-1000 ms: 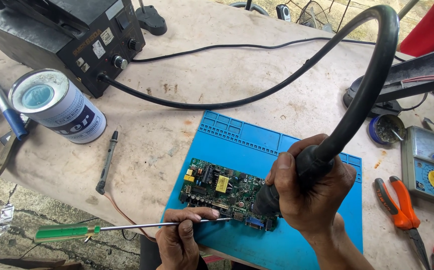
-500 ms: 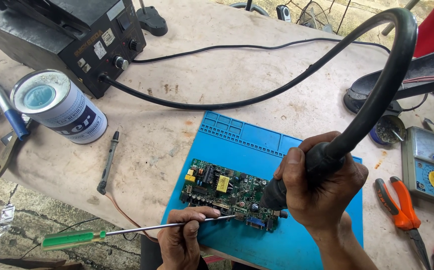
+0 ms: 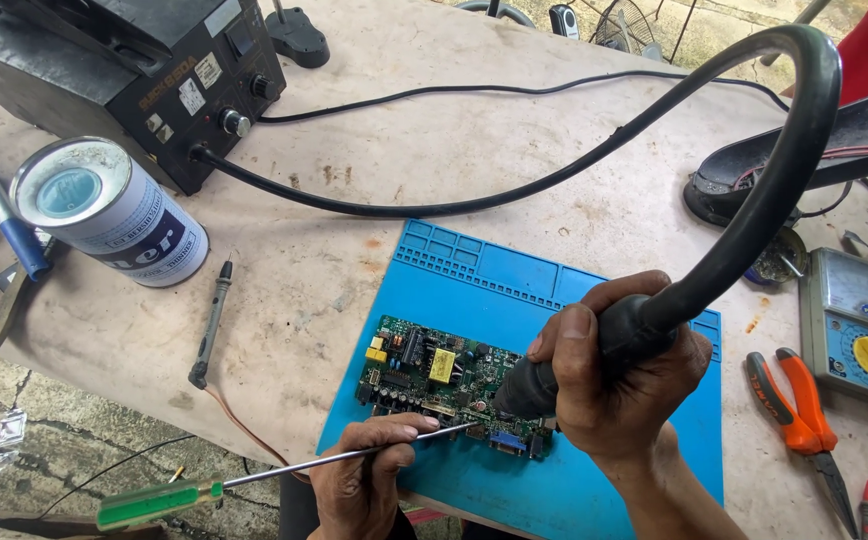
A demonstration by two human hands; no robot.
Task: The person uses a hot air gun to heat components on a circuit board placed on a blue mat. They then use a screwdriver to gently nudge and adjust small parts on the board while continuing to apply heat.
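Observation:
A green circuit board (image 3: 434, 375) lies on a blue work mat (image 3: 514, 290). My right hand (image 3: 619, 385) grips a black hot-air wand (image 3: 554, 375) whose thick hose (image 3: 754, 200) arcs up and back to a black station (image 3: 144, 75); the nozzle points down at the board's front right part. My left hand (image 3: 364, 485) pinches the thin metal shaft of a long screwdriver (image 3: 284, 467) with a green handle. The screwdriver's tip rests on the board beside the nozzle.
A white and blue tin can (image 3: 104, 210) stands left of the mat. A dark probe (image 3: 211, 325) lies beside it. Orange-handled pliers (image 3: 799, 415) and an analog multimeter (image 3: 859, 325) are at the right. A thin black cable (image 3: 514, 90) crosses the table behind.
The hose loop has swung to the right and my right hand has shifted slightly right. The screwdriver's green handle has dropped lower at the left, while its tip stays on the board.

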